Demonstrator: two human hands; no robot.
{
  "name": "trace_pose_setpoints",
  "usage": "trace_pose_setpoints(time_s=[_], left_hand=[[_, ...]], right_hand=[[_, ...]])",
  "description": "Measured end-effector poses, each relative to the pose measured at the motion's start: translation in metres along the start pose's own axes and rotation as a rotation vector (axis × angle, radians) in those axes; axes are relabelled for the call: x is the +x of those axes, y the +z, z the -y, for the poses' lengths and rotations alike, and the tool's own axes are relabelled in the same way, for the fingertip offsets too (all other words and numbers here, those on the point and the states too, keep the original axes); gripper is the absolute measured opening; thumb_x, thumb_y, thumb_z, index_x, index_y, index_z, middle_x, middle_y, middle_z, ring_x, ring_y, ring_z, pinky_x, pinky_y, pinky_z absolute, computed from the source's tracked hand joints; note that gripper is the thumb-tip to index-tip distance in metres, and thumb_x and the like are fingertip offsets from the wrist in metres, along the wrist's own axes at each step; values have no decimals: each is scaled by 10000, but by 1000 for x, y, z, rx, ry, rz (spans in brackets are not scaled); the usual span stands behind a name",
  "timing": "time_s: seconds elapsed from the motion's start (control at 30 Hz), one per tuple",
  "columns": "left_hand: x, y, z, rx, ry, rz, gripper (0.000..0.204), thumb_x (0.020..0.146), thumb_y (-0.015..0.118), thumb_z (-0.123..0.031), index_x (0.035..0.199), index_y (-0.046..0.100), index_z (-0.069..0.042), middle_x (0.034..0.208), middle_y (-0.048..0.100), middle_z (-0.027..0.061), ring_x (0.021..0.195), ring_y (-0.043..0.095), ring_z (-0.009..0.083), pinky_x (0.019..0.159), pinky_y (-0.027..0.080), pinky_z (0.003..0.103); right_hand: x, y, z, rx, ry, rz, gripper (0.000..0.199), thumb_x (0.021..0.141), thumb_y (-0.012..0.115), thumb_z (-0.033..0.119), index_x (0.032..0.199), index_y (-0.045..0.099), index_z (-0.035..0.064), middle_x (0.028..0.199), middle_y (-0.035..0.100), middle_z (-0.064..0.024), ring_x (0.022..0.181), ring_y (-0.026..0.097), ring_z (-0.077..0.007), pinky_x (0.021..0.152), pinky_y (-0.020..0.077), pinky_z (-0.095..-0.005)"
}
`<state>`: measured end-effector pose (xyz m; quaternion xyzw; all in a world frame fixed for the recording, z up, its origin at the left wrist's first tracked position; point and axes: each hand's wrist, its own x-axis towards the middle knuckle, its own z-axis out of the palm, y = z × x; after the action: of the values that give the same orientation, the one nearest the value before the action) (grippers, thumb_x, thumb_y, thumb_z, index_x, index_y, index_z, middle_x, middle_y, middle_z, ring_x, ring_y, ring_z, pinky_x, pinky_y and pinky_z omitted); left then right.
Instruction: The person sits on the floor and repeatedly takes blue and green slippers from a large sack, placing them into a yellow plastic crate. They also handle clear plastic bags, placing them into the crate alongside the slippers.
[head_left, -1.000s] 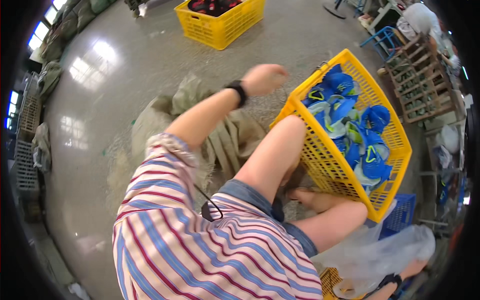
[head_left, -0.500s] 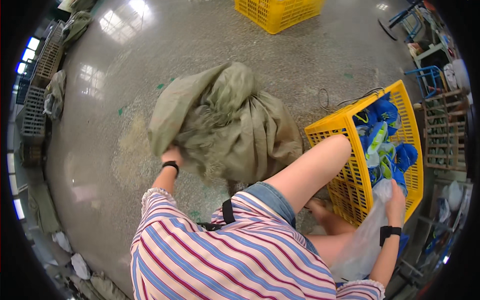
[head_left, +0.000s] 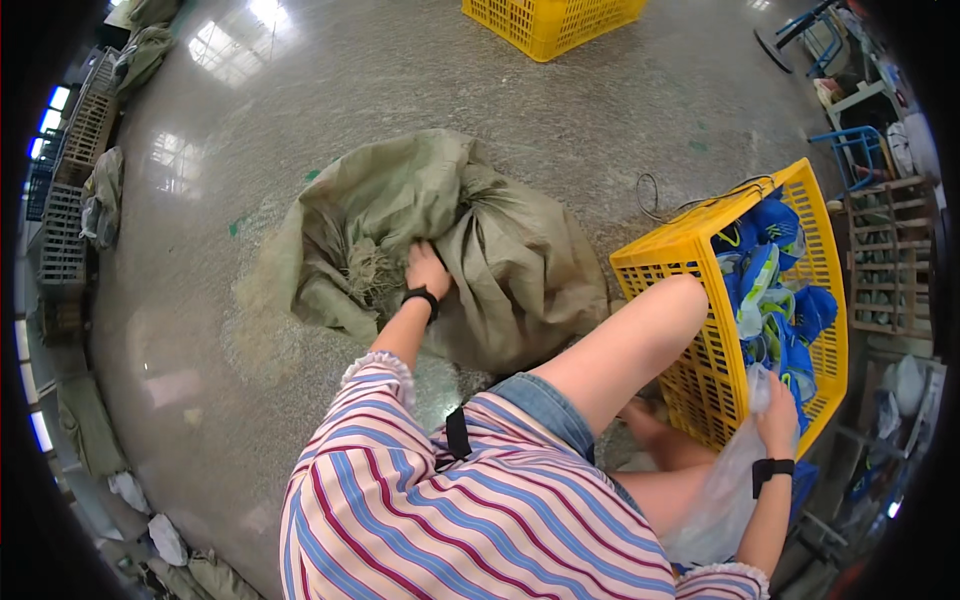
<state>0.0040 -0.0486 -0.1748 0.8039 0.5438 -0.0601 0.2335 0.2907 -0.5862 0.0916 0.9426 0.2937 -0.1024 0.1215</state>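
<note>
A large olive-green woven sack [head_left: 520,270] lies slumped on the floor before me, its mouth spread to the left. My left hand [head_left: 427,270] reaches into the mouth, fingers stretched out against an inner fold; their tips are partly hidden. Beside it a tuft of frayed strands [head_left: 368,270] shows on the sack. On the right, a yellow plastic crate [head_left: 690,400] is tipped on its side, holding blue and lime-green shoes [head_left: 765,270], some with clear wrapping. At its lower edge my right hand [head_left: 777,420] grips a clear plastic bag [head_left: 715,510], which hangs toward my lap.
Another yellow crate [head_left: 550,30] stands on the floor at the far side. A thin cord [head_left: 650,200] loops by the tipped crate. Racks [head_left: 890,260] and blue-framed furniture [head_left: 850,150] line the right; slatted crates [head_left: 65,235] and bundled sacks [head_left: 105,195] line the left.
My left hand has moved from the sack's left rim rightward and inward, and the mouth now lies wider. My right hand keeps the plastic bag, shifted slightly lower and left.
</note>
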Motion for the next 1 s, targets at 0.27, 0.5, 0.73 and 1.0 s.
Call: trace_pose_setpoints(time_s=[0.27,0.5,0.73,1.0], left_hand=[[51,-88,13,486,0,-298,765,721,649,-456,1351,371,-123,1496,110,116,1373,61,350,1016,191,602],[83,-199,80,577,226,-660,216,816,479,-116,1003,574,-65,1171,493,130,1171,390,321,887,368,468],[38,-54,11,255,811,186,178,786,448,-120,893,577,-58,950,610,175,904,582,349,768,477,420],[138,-161,89,763,-28,-312,283,831,506,-164,1085,554,-50,1144,577,133,1051,560,280,835,468,412]], right_hand=[[-13,5,11,139,-98,-6,650,679,693,191,1265,435,76,1150,472,-181,1054,454,-373,884,401,-423],[-14,36,4,185,-60,-67,450,711,687,193,1068,486,8,1082,487,-175,1009,461,-379,834,410,-435],[-8,26,8,177,-67,-28,424,703,680,152,1038,474,-6,1008,495,-180,971,468,-380,805,410,-437],[-16,43,5,147,-12,-23,489,697,673,125,1099,443,-29,1108,474,-225,1050,445,-394,878,393,-427]])
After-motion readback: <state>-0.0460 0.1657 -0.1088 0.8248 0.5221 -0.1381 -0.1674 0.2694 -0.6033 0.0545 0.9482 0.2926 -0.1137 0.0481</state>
